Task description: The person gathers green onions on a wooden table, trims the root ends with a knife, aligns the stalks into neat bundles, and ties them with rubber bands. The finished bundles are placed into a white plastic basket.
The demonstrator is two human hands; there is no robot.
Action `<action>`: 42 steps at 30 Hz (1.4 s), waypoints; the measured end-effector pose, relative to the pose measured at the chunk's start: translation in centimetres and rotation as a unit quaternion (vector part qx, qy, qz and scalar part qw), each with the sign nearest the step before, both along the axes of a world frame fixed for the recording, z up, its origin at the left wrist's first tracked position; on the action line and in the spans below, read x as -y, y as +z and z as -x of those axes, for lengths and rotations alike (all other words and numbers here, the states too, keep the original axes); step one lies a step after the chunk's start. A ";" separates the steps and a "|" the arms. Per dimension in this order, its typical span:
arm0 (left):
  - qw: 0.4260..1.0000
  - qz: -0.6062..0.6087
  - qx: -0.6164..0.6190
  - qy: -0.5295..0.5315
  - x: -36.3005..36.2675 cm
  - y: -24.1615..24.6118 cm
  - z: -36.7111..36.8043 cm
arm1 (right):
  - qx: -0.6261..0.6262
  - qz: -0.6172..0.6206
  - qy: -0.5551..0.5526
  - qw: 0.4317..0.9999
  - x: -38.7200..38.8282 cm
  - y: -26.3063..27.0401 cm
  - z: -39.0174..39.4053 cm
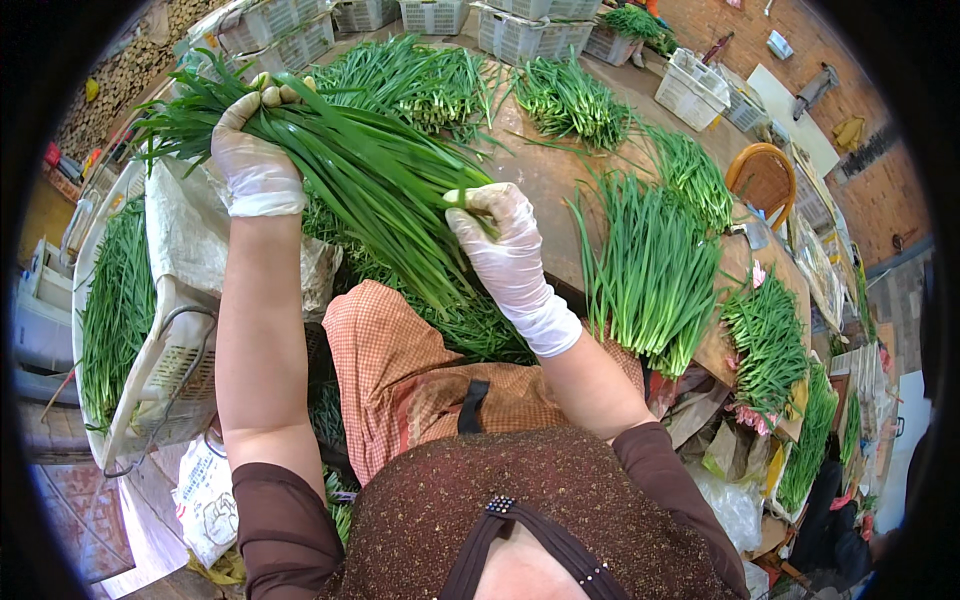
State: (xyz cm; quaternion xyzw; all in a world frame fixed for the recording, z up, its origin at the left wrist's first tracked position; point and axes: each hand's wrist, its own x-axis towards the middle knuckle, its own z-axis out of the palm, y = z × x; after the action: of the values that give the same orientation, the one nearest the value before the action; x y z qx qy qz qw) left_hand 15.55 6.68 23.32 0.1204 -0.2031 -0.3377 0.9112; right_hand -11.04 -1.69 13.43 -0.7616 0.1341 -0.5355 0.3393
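Observation:
My left hand, in a white glove, is closed around a bunch of garlic chives near its leafy tips. The bunch slants down to the right above my lap. At its other end my gloved right hand pinches a few strands between thumb and fingertips. Beneath the bunch lies a heap of loose green leaves, partly hidden by it. To the right of my right hand, a large pile of chives rests on the table with its pale stems towards me.
More chive piles lie along the round wooden table. At left stands a white plastic basket holding chives and a draped sack. Crates are stacked beyond the table. A wicker chair stands at right; a person's dark-clothed leg shows lower right.

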 end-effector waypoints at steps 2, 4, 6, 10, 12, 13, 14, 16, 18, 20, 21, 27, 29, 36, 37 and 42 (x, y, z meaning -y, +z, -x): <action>0.998 -0.027 -0.005 0.048 0.0 0.0 -0.6 | 0.045 -0.158 0.080 0.983 -0.2 -0.3 0.4; 0.999 -0.020 -0.015 0.046 -0.3 -0.3 -1.0 | 0.153 -0.282 0.181 0.930 -0.1 -0.4 0.8; 0.999 -0.008 -0.017 0.040 -0.5 -0.5 -1.5 | 0.194 -0.303 0.199 0.912 0.5 -0.5 1.3; 0.998 -0.002 -0.023 0.056 -0.9 -1.0 -3.1 | 0.290 -0.426 0.290 0.807 1.8 -1.3 2.9; 0.995 0.001 -0.053 0.088 -1.6 -0.8 -4.5 | 0.312 -0.444 0.306 0.782 2.7 -2.3 3.8; 0.992 0.006 -0.079 0.096 -1.8 -0.8 -5.2 | 0.324 -0.460 0.297 0.771 3.2 -2.9 4.6; 0.993 0.021 -0.070 0.091 -2.3 -0.9 -5.8 | 0.309 -0.457 0.279 0.786 3.7 -3.5 5.3; 0.993 0.034 -0.060 0.100 -3.0 -0.6 -6.9 | 0.271 -0.462 0.225 0.814 4.3 -4.9 6.6; 0.993 0.034 -0.039 0.106 -3.7 0.0 -7.4 | 0.078 -0.474 0.185 0.857 4.2 -5.8 8.2; 0.996 0.018 -0.013 0.088 -4.0 0.8 -7.1 | -0.297 -0.440 0.086 0.843 4.2 -5.7 9.1; 0.995 0.010 0.007 0.100 -3.8 1.1 -6.6 | -0.530 -0.151 0.034 0.834 4.0 -5.2 9.5; 0.969 -0.055 0.167 0.175 0.7 3.1 2.6 | -0.253 0.002 0.113 0.961 2.3 2.0 2.9; 0.944 -0.184 0.141 0.233 2.5 4.1 6.5 | -0.173 0.062 0.137 0.973 1.7 4.5 -0.7; 0.935 -0.258 0.203 0.135 5.1 5.1 14.0 | -0.033 -0.104 0.197 0.974 3.4 6.7 -7.6; 0.923 -0.266 0.241 0.138 5.3 5.0 14.3 | -0.009 -0.104 0.195 0.975 4.0 6.5 -7.4; 0.926 -0.146 0.328 -0.117 5.4 4.0 14.6 | 0.094 -0.265 0.182 0.942 5.4 4.6 -4.6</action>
State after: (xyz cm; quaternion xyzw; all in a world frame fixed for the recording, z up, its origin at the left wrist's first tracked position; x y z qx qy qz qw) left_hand 0.99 1.31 27.30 0.3312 -0.4515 -0.4099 0.7200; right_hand -6.45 -7.07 18.02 -0.6020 0.0979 -0.4792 0.6311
